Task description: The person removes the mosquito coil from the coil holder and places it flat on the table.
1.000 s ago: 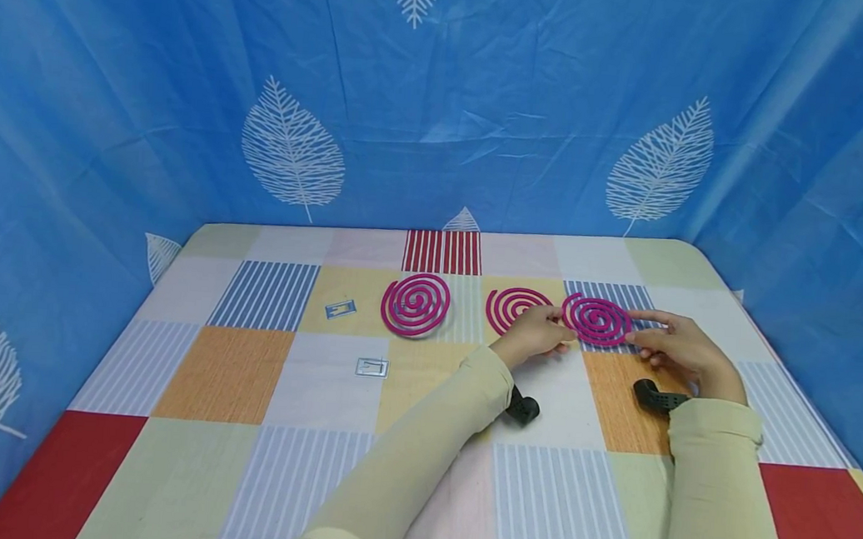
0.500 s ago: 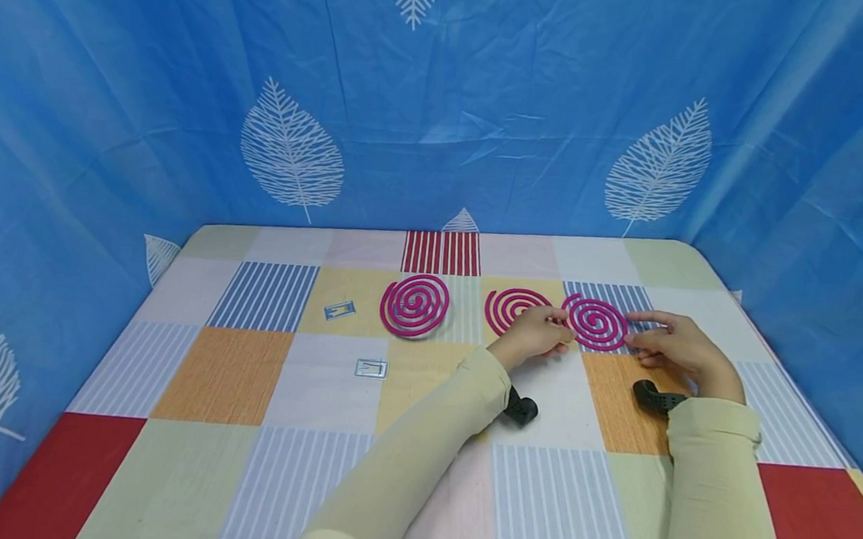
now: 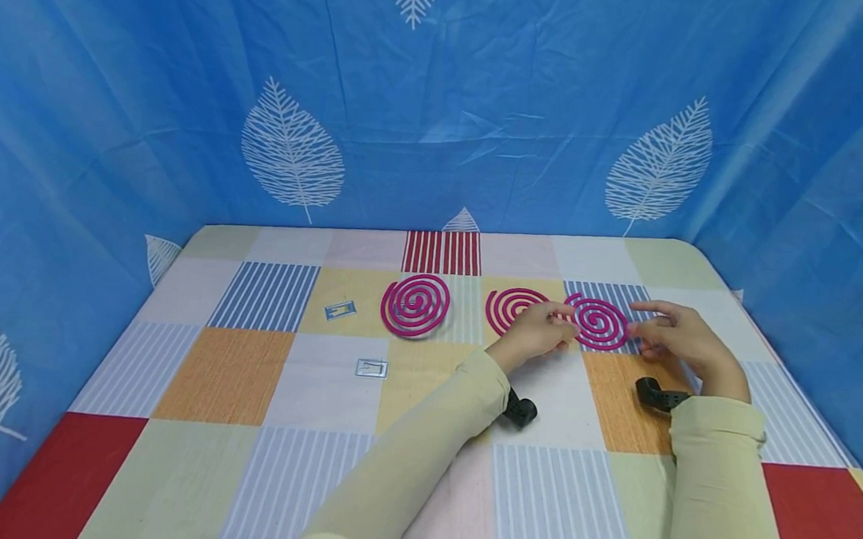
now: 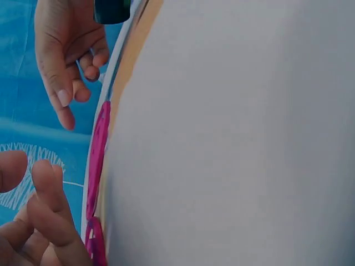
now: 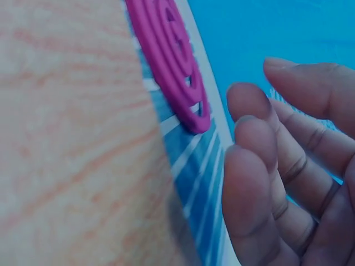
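A magenta mosquito coil [image 3: 597, 319] lies flat on the blue striped patch of the tablecloth, between my two hands. My left hand [image 3: 536, 331] hovers at its left edge, fingers loosely bent and holding nothing. In the left wrist view, the thumb and fingers of that hand [image 4: 41, 227] stand apart, with the coil [image 4: 97, 160] beyond them. My right hand [image 3: 685, 341] is just off the coil's right edge. Its fingers [image 5: 247, 188] are parted and empty in the right wrist view, away from the coil [image 5: 161, 72]. A second coil [image 3: 506, 308] is partly covered by my left hand.
Farther left, a third coil [image 3: 416, 302] sits slightly tilted over a small metal piece. Two flat metal coil stands, one farther back [image 3: 340, 309] and one nearer [image 3: 372, 368], lie on the patchwork cloth [image 3: 221, 372]. A blue leaf-print curtain [image 3: 480, 114] surrounds the table.
The right-hand coil has settled flat on the cloth. Both hands have let go of it, and the right hand's fingers have lifted and drawn slightly away to the right.
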